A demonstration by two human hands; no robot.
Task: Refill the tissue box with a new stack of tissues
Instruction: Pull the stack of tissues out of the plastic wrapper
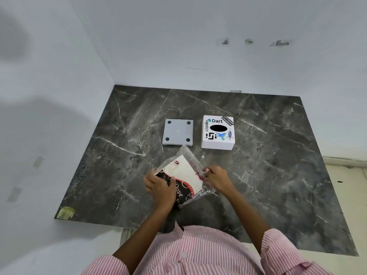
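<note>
A plastic-wrapped tissue pack (pixel 185 175), cream, red and black, is held just above the dark marble tabletop (pixel 268 175). My left hand (pixel 158 185) grips its near left end. My right hand (pixel 217 178) pinches the clear wrapper at its right edge. Behind the pack stands the white square tissue box (pixel 217 143), covered in stickers, with a dark oval slot on top. To its left lies the box's grey base plate (pixel 178 132), with black round feet facing up.
White walls close the table in at the left and back. A yellowish sticker (pixel 65 212) marks the table's near left corner. The table's right edge drops to a pale floor (pixel 347 185).
</note>
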